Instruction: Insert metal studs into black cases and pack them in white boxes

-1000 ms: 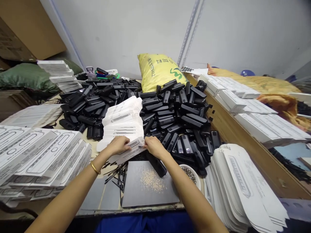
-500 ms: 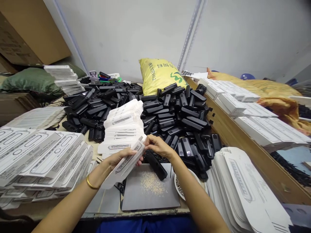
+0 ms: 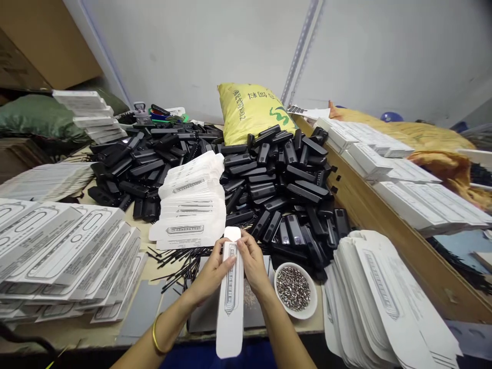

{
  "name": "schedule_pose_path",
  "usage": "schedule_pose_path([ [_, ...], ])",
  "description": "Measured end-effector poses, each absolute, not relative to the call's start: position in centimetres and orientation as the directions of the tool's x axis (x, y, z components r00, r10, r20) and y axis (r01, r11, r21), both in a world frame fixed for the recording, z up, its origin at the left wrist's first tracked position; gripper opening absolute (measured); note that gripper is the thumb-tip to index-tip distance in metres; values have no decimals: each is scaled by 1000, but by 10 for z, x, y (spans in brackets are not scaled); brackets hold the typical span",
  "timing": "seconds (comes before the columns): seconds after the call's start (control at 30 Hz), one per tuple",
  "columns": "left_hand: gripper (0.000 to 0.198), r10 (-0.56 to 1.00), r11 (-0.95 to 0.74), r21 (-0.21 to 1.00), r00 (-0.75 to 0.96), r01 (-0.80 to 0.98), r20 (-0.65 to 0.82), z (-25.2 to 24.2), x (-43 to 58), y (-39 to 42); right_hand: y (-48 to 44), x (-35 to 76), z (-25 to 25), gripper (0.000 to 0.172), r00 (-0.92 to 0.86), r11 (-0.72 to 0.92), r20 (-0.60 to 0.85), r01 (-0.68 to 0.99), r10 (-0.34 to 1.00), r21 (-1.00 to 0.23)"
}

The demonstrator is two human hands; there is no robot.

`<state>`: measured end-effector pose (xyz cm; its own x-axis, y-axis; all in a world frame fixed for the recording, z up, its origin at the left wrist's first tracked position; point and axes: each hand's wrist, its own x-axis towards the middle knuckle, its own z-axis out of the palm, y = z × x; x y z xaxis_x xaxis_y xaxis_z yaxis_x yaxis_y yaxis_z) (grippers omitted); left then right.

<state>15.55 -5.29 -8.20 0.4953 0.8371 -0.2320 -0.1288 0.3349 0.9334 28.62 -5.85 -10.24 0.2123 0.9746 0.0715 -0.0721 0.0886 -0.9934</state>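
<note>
Between my two hands is a long white printed carton [image 3: 229, 287], pointing toward me, with a comb-like outline on its top face. Its near flap extends over the table edge, and a rounded flap stands up at the far end. My left hand [image 3: 215, 269] grips its left side, thumb on the printed face. My right hand [image 3: 251, 259] closes on the right side near the far end. Just beyond lies a stack of flat white cartons [image 3: 190, 210]. Under my hands is a grey board [image 3: 203, 318], mostly covered, with pale crumbs on it.
Black comb-like devices [image 3: 265, 179] are heaped behind, before a yellow sack [image 3: 253, 113]. A white bowl of small metal pieces [image 3: 294, 289] sits right, beside flat cartons [image 3: 384, 297]. Formed boxes [image 3: 69, 246] pile up left. Thin black strips [image 3: 177, 264] lie near my left hand. A wooden board [image 3: 369, 220] edges the right.
The carton has turned from slanted to pointing toward me and moved nearer, now with a squared body. Both hands came down with it. The bowl is now uncovered.
</note>
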Motion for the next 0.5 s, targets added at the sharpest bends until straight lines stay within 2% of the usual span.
schedule_pose_path([
  [0.1,78,847,369,920,455,-132,-274,-81,160,-57,-62,284,-100,20,248,104,52,-202,967,-974],
  [0.2,94,846,427,891,417,-155,-332,-76,163,-59,-63,283,-97,25,292,154,64,-295,954,-943],
  [0.27,98,843,405,910,423,-93,-333,-75,163,-61,-62,283,-96,22,271,107,-1,-382,963,-918],
  [0.37,99,862,266,962,432,58,-264,-76,162,-66,-58,287,-97,27,202,-28,-154,-520,967,-854],
  [0.43,98,868,200,972,437,126,-235,-78,161,-67,-59,288,-99,29,159,-85,-200,-540,967,-838],
  [0.5,99,853,214,967,456,135,-252,-79,160,-66,-65,286,-101,29,172,-76,-186,-504,967,-860],
])
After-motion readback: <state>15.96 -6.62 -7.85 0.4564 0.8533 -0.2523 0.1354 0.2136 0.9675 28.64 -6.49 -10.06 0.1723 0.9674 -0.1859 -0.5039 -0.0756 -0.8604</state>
